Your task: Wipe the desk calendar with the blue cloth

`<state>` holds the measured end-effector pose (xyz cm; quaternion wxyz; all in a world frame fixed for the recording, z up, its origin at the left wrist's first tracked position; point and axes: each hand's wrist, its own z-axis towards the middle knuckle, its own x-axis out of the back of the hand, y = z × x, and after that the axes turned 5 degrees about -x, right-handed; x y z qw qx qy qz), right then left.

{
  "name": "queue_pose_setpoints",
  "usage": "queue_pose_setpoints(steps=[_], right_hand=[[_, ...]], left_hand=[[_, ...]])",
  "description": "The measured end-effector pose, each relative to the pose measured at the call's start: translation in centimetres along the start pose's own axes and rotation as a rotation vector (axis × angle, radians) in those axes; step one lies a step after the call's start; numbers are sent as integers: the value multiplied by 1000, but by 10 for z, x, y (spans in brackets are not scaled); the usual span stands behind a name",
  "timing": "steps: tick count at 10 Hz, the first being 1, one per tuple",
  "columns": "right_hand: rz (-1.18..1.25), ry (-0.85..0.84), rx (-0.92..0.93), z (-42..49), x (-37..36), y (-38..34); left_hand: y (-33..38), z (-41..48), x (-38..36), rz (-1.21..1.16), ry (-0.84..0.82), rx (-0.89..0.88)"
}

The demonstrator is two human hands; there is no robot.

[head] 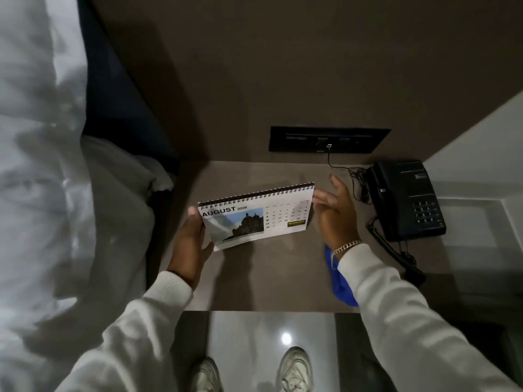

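The fingers point(195, 219) of the left hand point(189, 244) are closed on the left edge of the desk calendar point(256, 215), thumb on the front face and the other digits behind it, holding it tilted just above the counter point(268, 278). The fingers point(336, 188) of the right hand point(335, 215) are spread wide and hold nothing; they sit just beside the calendar's right edge, blurred, so contact cannot be confirmed. The blue cloth point(341, 284) lies on the counter under the right sleeve point(396, 306), near the front edge, untouched. The step in hand appears to be steadying the calendar before wiping. Keep the left grip at the edge so the face stays clear, take up the cloth with the free hand, and wipe along the page away from the spiral binding to avoid snagging. The calendar shows an August page with a building photograph on the left and a date grid on the right, bound by a black wire spiral along the top. A black telephone point(404, 199) stands well to the right, its cord trailing nearby.
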<state>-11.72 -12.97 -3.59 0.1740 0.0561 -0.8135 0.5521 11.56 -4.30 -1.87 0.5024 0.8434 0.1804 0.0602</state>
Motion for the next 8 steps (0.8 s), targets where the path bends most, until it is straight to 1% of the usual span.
queue_pose_setpoints(steps=[1,2,3,4,6,7,8], right_hand=[[56,-16,-15,8,-6,-8],[101,-33,13,28,-17,-19],[107,-27,62,46,-28,-27],[106,-28,60,55,-35,-28],[69,-33,39,64,-39,-33],[54,-47,48,65,-34,-39],[64,-13,51,50,-19,-56]], left_hand=[[19,28,-1,37,1,-42],[41,60,-1,27,-15,-49],[57,85,-2,73,-33,-38],[66,97,-3,130,-19,-54],[75,107,0,342,-3,-94],[83,109,0,388,15,-124],[97,106,0,406,36,-186]])
